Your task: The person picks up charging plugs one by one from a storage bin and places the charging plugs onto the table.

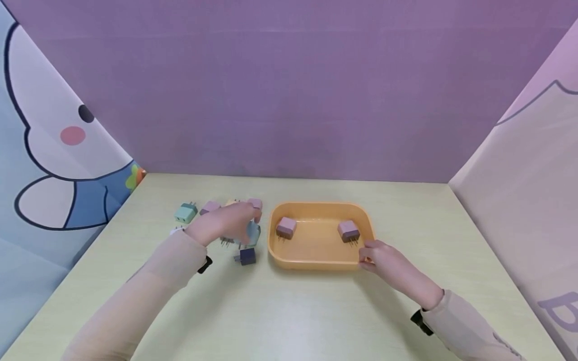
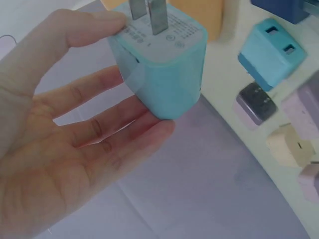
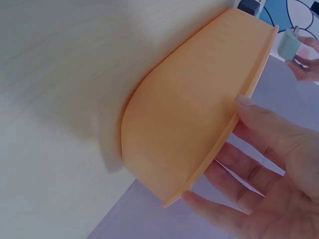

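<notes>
My left hand (image 1: 228, 220) pinches a light-blue plug-in charger (image 2: 167, 77) between thumb and fingertips, its two metal prongs facing up in the left wrist view. It is held left of an orange tray (image 1: 316, 264), above a group of loose chargers. With the right hand (image 1: 386, 260) I grip the tray's near right corner, the thumb (image 3: 264, 117) on the outside and the other fingers over the rim. Inside the tray lie two pink chargers, one at the left (image 1: 286, 227) and one at the right (image 1: 348, 230).
Left of the tray lie a green charger (image 1: 185, 213), a pink charger (image 1: 209, 207), a navy charger (image 1: 247, 256) and several others partly hidden by the left hand. A purple cloth wall (image 1: 293, 100) rises behind the pale table (image 1: 307, 316), with printed cloth at both sides.
</notes>
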{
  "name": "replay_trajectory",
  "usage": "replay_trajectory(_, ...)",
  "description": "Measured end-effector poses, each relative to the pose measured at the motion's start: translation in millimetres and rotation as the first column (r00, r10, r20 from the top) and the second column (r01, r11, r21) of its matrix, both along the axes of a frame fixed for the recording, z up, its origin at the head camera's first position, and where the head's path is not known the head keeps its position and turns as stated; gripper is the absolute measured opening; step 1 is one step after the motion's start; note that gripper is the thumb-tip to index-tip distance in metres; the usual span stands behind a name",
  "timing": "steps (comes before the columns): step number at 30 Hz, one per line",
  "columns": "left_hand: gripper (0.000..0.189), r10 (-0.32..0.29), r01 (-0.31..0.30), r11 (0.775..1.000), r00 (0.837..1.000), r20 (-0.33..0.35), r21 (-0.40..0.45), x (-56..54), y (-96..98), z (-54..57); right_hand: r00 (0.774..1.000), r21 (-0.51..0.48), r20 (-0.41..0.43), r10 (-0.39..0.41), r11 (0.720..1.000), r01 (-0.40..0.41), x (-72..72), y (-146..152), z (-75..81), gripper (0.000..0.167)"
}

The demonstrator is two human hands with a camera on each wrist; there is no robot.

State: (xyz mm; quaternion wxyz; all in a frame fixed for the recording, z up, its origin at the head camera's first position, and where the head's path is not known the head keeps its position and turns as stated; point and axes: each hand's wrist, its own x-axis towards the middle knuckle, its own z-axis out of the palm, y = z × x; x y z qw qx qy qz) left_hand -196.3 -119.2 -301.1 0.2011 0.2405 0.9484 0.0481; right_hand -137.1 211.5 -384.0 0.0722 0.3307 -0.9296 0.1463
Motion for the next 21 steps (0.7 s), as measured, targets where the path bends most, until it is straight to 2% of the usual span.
replay_trajectory(5, 0.045, 0.001, -0.001, 1.000, 1.000, -0.001, 0.001, 3.6, -12.5, -4.0, 0.999, -0.028, -0.049, 0.014, 0.999, -0.016, 0.4, 0, -2.8, 0.018)
replay_trajectory(9, 0.052, 0.048, -0.048, 0.999, 0.999, 0.020, 0.001, 6.9, -20.8, -8.3, 1.000, -0.013, -0.025, 0.006, 1.000, -0.006, 0.3, 0, -2.3, 0.016)
replay_trajectory(11, 0.054, 0.052, -0.052, 0.999, 0.998, 0.019, 0.010, 8.0, -24.4, -10.4, 1.000, -0.003, -0.013, 0.005, 1.000, -0.005, 0.3, 0, -1.1, 0.015)
replay_trajectory(21, 0.044, 0.064, -0.064, 0.997, 0.998, -0.003, 0.039, 10.7, -38.4, -18.9, 1.000, 0.005, -0.006, -0.007, 1.000, 0.007, 0.7, 0, 0.0, 0.015)
